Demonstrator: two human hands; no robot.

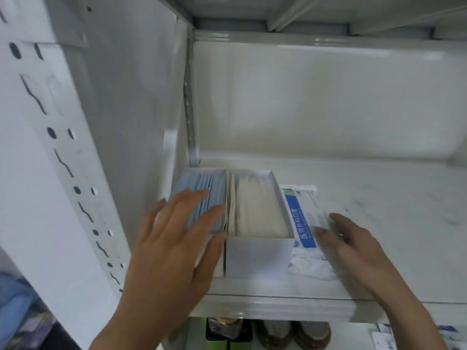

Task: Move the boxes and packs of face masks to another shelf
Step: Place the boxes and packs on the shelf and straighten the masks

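Two open boxes stand side by side at the left end of a white shelf (379, 203). The left box (202, 188) holds blue masks, the right box (257, 256) holds white masks. A clear pack of masks (300, 218) with a blue label lies against the right box. My left hand (174, 248) hovers over the front of the blue-mask box, fingers spread and straight. My right hand (353, 246) rests with straight fingers on the right edge of the pack.
The shelf's left wall (131, 109) is close beside the boxes, and a perforated upright (63, 147) stands in front of it. Another shelf board (316, 11) is overhead. Bottles and jars (267, 334) sit on the level below.
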